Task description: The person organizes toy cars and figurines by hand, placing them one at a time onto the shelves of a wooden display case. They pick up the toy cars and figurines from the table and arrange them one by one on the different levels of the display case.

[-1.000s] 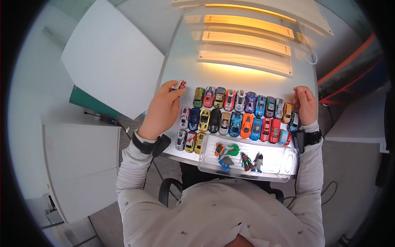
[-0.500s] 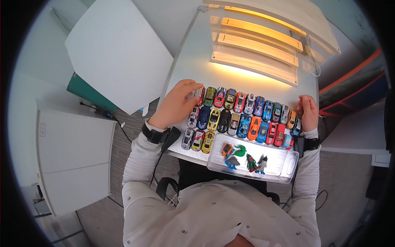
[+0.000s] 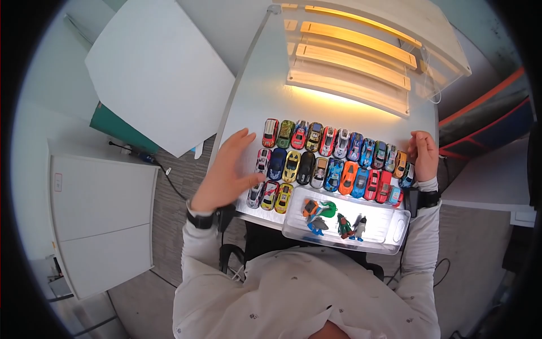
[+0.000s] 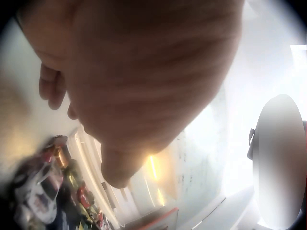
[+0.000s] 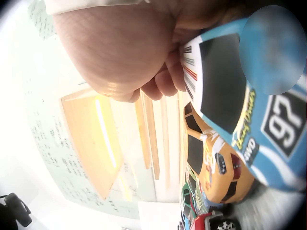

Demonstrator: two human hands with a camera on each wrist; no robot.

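Toy cars stand side by side in three rows on the white table (image 3: 248,90). A red car with a white roof (image 3: 270,133) is at the left end of the back row, beside a green patterned car (image 3: 285,134). My left hand (image 3: 223,172) hovers left of the rows, fingers extended and holding nothing. Its thumb overlaps the gap between a pink-and-white car (image 3: 262,160) and a silver car (image 3: 255,195). Beyond the right end rests my right hand (image 3: 424,156), loosely curled and without an object. A blue car marked 97 (image 5: 261,129) and an orange car (image 5: 218,172) lie close to it in the right wrist view.
A clear plastic tray (image 3: 389,246) at the table's front edge contains several small figures, among them a grey-and-blue one (image 3: 317,226). At the back, a lit wooden shelf stand (image 3: 353,59) glows yellow. A white panel (image 3: 164,79) stands left of the table.
My left hand has set the red car with the white roof down at the back row's left end, released it and drawn back left and nearer. My right hand stays beside the rows.
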